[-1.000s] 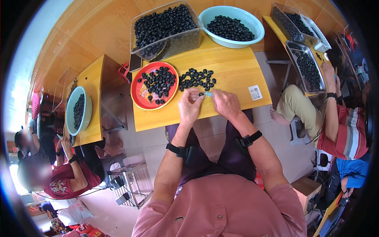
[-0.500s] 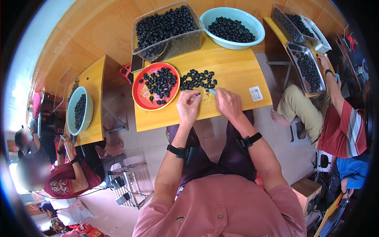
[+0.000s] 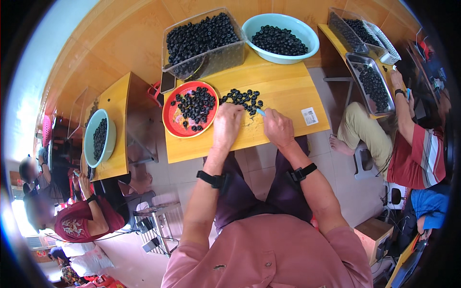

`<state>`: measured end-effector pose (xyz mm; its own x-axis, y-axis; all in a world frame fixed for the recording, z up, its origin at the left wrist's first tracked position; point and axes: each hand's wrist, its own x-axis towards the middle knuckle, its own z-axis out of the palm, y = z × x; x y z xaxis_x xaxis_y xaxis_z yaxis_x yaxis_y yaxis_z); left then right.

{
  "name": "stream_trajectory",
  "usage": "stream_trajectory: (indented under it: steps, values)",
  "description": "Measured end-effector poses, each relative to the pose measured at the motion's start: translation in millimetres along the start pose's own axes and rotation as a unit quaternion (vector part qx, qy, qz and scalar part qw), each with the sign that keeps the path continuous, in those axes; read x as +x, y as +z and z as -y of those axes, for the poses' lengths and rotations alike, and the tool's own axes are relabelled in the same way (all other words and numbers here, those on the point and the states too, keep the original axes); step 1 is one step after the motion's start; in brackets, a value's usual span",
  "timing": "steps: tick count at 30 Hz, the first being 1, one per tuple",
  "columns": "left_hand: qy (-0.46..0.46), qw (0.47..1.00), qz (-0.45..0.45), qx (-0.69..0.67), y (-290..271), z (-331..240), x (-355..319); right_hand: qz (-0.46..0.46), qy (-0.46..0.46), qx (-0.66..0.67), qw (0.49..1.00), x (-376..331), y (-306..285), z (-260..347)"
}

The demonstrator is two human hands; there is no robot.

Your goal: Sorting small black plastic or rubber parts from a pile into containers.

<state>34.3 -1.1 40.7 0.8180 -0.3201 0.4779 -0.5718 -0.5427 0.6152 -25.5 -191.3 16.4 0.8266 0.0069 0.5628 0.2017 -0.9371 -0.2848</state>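
My right hand [image 3: 278, 127] is closed around a small tool with a light blue handle [image 3: 260, 112]; its working end is too small to make out. Beside it, my left hand [image 3: 227, 126] has its fingers curled together at the near edge of a loose pile of small round black pieces with holes [image 3: 245, 98]. Anything between those fingers is hidden. Immediately left of this hand stands a red round tray [image 3: 169, 120] holding more of the same black pieces [image 3: 196, 104].
At the table's [image 3: 288, 91] back stand a clear bin [image 3: 221, 60] and a pale blue basin [image 3: 312, 41], both filled with black pieces. A white label [image 3: 309, 115] lies at right. People work at side tables, with another basin [image 3: 110, 139] left and a metal tray [image 3: 353, 72] right.
My left hand has shifted back toward the pile and the red tray, its fingers now over the pile's edge. My right hand stays almost in place with the tool.
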Motion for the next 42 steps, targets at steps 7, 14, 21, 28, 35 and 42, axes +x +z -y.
stream_trajectory:
  steps: [7,14,21,28,35,42]
  values:
    - [0.001,0.999,0.036,0.032,36,-9,-1,-0.001,0.036,0.025,0.999,-2,-4,1]
    - [-0.05,0.998,0.017,0.014,35,-6,-1,-0.005,0.029,0.037,0.999,-1,-3,2]
    - [-0.281,0.935,0.003,-0.217,34,-7,-18,0.016,0.029,0.026,0.999,0,-6,3]
    - [-0.196,0.961,-0.082,-0.178,42,-11,-26,0.025,0.014,0.023,0.999,-1,-4,1]
    - [-0.186,0.962,-0.095,-0.176,41,-16,-28,0.035,-0.031,0.031,0.998,-3,-2,0]
    - [-0.204,0.949,-0.097,-0.222,43,-17,-28,0.037,-0.059,0.03,0.997,-4,-1,0]
